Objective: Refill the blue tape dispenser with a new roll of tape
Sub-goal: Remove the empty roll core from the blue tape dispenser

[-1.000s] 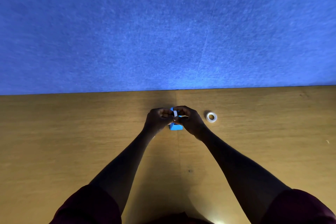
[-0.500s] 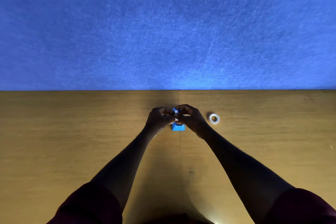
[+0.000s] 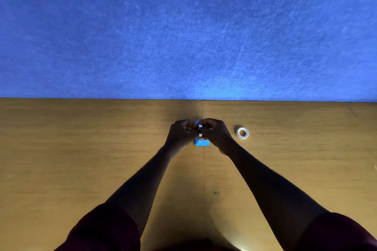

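The blue tape dispenser (image 3: 202, 142) stands on the wooden table, mostly hidden by both hands. My left hand (image 3: 181, 133) and my right hand (image 3: 214, 132) meet above it, fingers curled around a small white ring or core (image 3: 199, 130) at the dispenser's top. Only slivers of that white piece show between the fingertips. A roll of clear tape (image 3: 242, 133) lies flat on the table to the right of my right hand, apart from it.
The wooden table (image 3: 81, 159) runs across the whole lower view. A blue felt wall (image 3: 183, 26) rises straight behind its far edge. Dark red sleeves cover my upper arms at the bottom.
Both hands have stayed on the dispenser, with only small finger shifts around the white piece. The tape roll has not moved.
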Demonstrator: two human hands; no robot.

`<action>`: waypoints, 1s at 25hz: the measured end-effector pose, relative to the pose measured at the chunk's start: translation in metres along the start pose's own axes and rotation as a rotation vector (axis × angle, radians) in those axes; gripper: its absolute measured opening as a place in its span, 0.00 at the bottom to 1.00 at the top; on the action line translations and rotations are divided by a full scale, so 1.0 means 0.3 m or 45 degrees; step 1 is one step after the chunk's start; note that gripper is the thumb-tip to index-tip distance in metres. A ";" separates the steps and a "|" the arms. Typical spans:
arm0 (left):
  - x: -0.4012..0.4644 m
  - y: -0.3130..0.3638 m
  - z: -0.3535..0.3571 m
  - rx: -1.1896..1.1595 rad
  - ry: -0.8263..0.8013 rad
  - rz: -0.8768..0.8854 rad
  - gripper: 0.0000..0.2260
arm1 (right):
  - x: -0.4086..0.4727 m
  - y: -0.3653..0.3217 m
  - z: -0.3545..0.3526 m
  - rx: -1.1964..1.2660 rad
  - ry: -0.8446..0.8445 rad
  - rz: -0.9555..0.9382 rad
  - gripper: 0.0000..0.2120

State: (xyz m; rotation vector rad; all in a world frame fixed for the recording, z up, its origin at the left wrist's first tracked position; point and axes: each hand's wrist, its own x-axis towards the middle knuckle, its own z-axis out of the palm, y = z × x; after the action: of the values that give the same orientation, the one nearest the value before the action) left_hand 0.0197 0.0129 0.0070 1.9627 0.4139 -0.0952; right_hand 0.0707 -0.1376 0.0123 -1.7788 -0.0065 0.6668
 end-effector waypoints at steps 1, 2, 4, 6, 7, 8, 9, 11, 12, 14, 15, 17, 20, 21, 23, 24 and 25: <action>-0.003 0.000 0.006 0.000 0.011 0.000 0.08 | 0.000 0.000 0.002 -0.009 0.008 0.001 0.13; -0.005 0.000 0.010 0.003 0.018 0.003 0.08 | -0.001 -0.001 0.003 -0.020 0.014 -0.003 0.13; -0.006 -0.002 0.012 0.004 0.034 0.010 0.09 | -0.004 -0.004 0.004 -0.003 0.042 -0.002 0.11; -0.003 -0.001 0.008 -0.022 0.085 0.008 0.08 | -0.010 -0.010 0.009 0.041 0.109 0.000 0.10; -0.001 0.001 0.007 -0.041 0.118 0.009 0.08 | -0.013 -0.014 0.013 0.039 0.155 -0.005 0.10; 0.000 0.004 0.006 -0.058 0.143 0.016 0.08 | -0.014 -0.017 0.017 0.029 0.198 -0.006 0.10; 0.001 0.008 0.007 -0.075 0.157 0.028 0.08 | -0.015 -0.019 0.020 0.025 0.231 -0.003 0.09; 0.000 0.016 0.007 -0.108 0.168 0.062 0.09 | -0.016 -0.024 0.026 0.030 0.270 -0.004 0.09; -0.001 0.019 0.007 -0.121 0.169 0.078 0.09 | -0.018 -0.026 0.029 0.031 0.285 -0.013 0.10; 0.002 0.023 0.008 -0.141 0.166 0.089 0.10 | -0.022 -0.033 0.034 0.038 0.324 -0.018 0.10; 0.004 0.023 0.009 -0.148 0.168 0.085 0.10 | -0.025 -0.038 0.035 0.053 0.342 -0.010 0.09; 0.010 0.024 0.012 -0.149 0.170 0.077 0.11 | -0.025 -0.047 0.037 0.079 0.369 0.010 0.06; 0.019 0.035 0.025 -0.098 0.122 0.119 0.12 | -0.031 -0.053 0.031 0.057 0.422 0.017 0.05; 0.021 0.039 0.029 -0.058 0.108 0.131 0.13 | -0.032 -0.054 0.028 0.040 0.432 0.011 0.05; 0.025 0.042 0.033 0.049 0.101 0.168 0.14 | -0.032 -0.061 0.024 0.000 0.430 -0.012 0.05; 0.028 0.042 0.034 0.078 0.099 0.183 0.15 | -0.030 -0.066 0.019 -0.017 0.424 -0.018 0.05; 0.031 0.044 0.032 0.086 0.094 0.186 0.15 | -0.026 -0.072 0.014 -0.028 0.415 -0.021 0.06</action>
State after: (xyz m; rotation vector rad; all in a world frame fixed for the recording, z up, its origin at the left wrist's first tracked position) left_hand 0.0340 0.0017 0.0120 2.0615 0.3179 0.0575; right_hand 0.0692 -0.1296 0.0341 -1.8883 0.1933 0.3601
